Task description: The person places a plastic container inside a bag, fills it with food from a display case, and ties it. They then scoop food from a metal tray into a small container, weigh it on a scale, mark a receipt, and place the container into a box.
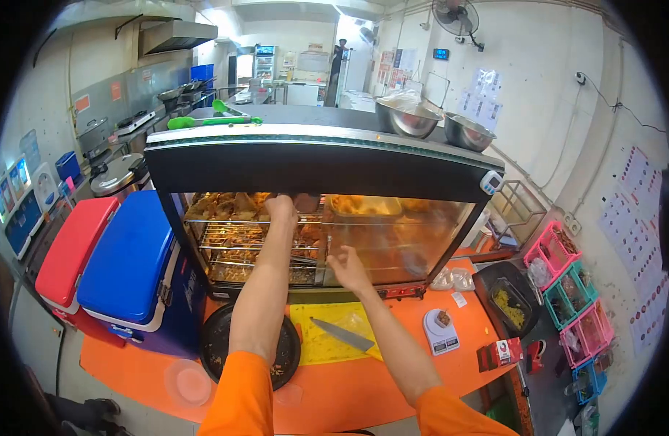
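My left hand (281,209) reaches into the upper part of a heated food display cabinet (305,163), its fingers hidden behind the black top panel. Trays of browned cooked food (229,207) sit around it, above wire racks (236,240) holding more food. My right hand (349,269) is at the edge of the glass sliding door (414,251), fingers apart and nothing seen in them. Below my arms, a large knife (342,334) with a yellow handle lies on a yellow cutting board (313,354). A round black pan (291,356) is partly covered by my left forearm.
Blue (123,254) and red (73,251) cool boxes stand left. Green-handled tongs (214,122) and metal bowls (407,116) rest on the cabinet. Right on the orange table (334,403) are a small scale (441,338) and a red box (499,354); beyond are a black tub (507,298) and coloured baskets (567,298).
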Tool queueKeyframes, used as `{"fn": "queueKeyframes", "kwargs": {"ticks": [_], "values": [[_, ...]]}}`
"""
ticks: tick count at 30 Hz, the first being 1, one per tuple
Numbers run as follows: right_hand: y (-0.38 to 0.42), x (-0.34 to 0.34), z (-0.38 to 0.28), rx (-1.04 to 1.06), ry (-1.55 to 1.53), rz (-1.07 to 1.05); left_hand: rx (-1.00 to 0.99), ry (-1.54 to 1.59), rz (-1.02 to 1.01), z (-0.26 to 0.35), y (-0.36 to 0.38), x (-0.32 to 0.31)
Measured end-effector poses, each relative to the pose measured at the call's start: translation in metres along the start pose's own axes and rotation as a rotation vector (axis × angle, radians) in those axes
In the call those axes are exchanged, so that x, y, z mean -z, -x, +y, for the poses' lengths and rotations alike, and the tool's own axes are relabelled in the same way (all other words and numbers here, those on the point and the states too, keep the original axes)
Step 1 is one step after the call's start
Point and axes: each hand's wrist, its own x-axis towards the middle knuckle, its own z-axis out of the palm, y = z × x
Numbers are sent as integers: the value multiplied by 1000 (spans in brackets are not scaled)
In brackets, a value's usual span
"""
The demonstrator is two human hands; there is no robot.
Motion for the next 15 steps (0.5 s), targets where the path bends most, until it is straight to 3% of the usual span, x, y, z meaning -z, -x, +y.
{"fn": "queueKeyframes", "kwargs": {"ticks": [4,7,8,10,13,15], "values": [[-6,-17,-1,-63,55,-273,-6,-12,24,-4,-6,1],[-5,-18,-9,-76,22,-304,73,-79,-61,21,13,13],[-2,-23,-11,-83,15,-310,115,-143,-120,33,30,21],[9,-42,-13,125,-18,-188,2,-220,-88,47,81,46],[11,-90,-14,199,-220,-250,-67,-309,-15,70,184,98],[24,-80,-73,181,-89,-343,25,-395,68,69,244,138]]}}
